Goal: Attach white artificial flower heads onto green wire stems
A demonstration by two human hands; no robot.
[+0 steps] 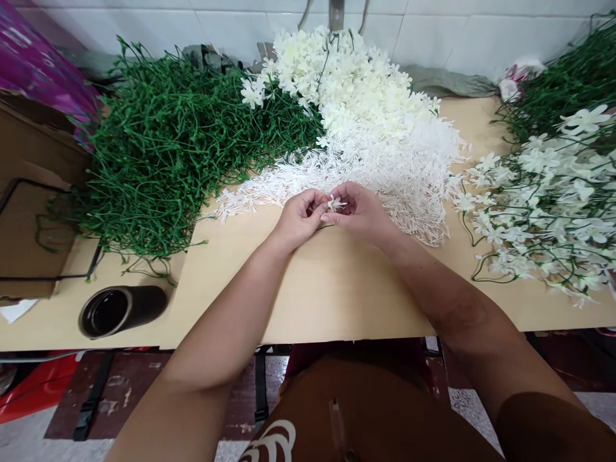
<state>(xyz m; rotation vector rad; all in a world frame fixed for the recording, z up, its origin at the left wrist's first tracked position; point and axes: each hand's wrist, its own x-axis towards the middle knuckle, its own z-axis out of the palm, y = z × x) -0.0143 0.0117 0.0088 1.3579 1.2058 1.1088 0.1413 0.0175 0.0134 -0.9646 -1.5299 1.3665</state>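
Observation:
In the head view, my left hand [301,218] and my right hand [360,210] meet low over the middle of the table. Between their fingertips is a small white artificial flower [333,203], and both hands are closed on it. A thin dark stem shows just below the fingers. Directly behind my hands spreads a heap of thin white flower pieces [414,186], too fine to make out singly. Loose white blossoms [366,96] are piled beyond it. To the left lies a big tangle of green plastic stems [163,141].
Finished-looking white flowers on green stems [553,212] lie at the right, with more green stems [558,90] behind. A dark cup-like cylinder [122,311] stands near the front left edge. A cardboard box [38,167] is at far left. A tiled wall [437,38] bounds the back.

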